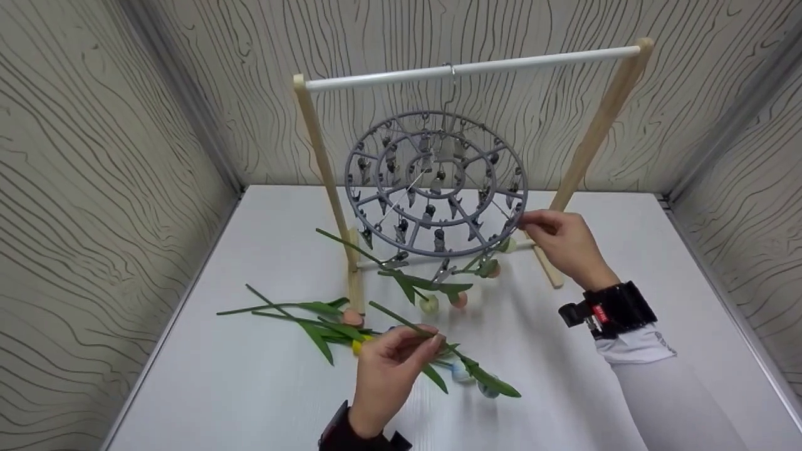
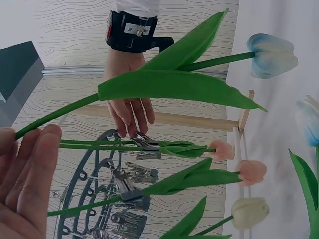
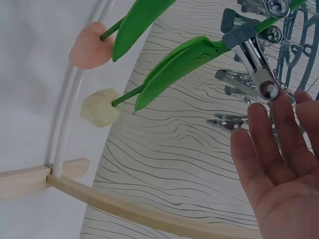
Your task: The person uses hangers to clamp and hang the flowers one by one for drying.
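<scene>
My left hand [image 1: 395, 373] pinches the green stem of a blue-and-white tulip [image 2: 273, 56] between thumb and fingers, its bloom pointing right and down in the head view. A round grey clip hanger [image 1: 437, 254] hangs by its hook from a white bar. At the hanger's right rim, my right hand [image 1: 564, 241] grips the edge with thumb and index finger; its other fingers spread beside a metal clip [image 3: 256, 69]. That clip holds the stem of a cream tulip [image 3: 101, 108]. Pink tulips [image 2: 251, 172] hang from neighbouring clips.
Several tulips lie on the white table [image 1: 263, 376], among them a pink one [image 1: 353, 317] and a yellow one [image 1: 358, 346]. The white bar [image 1: 545, 61] rests on wooden posts, with the right post [image 1: 595, 134] behind my right hand. Patterned walls [image 1: 81, 188] enclose the table.
</scene>
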{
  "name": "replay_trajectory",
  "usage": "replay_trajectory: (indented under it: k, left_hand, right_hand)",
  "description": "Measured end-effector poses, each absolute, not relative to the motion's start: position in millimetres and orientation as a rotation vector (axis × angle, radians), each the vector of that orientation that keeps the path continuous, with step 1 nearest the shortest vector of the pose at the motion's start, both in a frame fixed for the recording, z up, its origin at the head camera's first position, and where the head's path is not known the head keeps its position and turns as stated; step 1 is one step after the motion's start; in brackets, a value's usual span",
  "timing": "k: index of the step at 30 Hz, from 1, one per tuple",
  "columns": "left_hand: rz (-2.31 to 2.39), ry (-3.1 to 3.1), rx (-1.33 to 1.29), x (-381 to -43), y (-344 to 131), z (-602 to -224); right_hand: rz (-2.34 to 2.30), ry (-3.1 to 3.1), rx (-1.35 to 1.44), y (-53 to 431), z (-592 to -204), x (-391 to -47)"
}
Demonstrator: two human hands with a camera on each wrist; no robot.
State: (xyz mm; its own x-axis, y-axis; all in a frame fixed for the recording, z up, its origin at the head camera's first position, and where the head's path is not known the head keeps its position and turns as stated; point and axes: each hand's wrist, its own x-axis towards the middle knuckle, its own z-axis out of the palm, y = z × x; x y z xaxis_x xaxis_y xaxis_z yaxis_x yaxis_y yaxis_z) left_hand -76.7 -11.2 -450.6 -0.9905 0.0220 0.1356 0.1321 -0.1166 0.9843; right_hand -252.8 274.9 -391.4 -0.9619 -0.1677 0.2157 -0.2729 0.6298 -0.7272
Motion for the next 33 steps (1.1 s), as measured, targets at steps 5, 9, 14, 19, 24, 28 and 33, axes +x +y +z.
replay_trajectory:
  k: [5,9,14,19,24,28,33]
  left_hand:
    - [-2.277,-2.029,-0.197,-79,-10,-449]
    - [-2.273,-2.017,-0.211,-79,-9,-449]
    - [-2.294,-2.014,-0.214,-81,-8,-449]
    - [-2.308,-1.996,-0.253,-82,-8,-450]
    - [-2.266,-1.962,-0.263,-84,-8,-450]
    - [-2.240,-1.930,-0.288,-89,-9,-452]
    - [-2.217,-1.859,-0.368,-98,-11,-454]
  right_hand:
    - [0.993,-2.524,0.250,284,-386,-252]
    - [1.077,-2.592,0.155,298,-379,-260]
    - [1.242,-2.803,0.292,300,-380,-266]
    - [1.349,-2.841,0.422,294,-383,-263]
    - [1.435,-2.863,0.513,286,-385,-253]
    - [1.438,-2.883,0.551,275,-388,-243]
    - [1.468,-2.869,0.551,258,-394,-233]
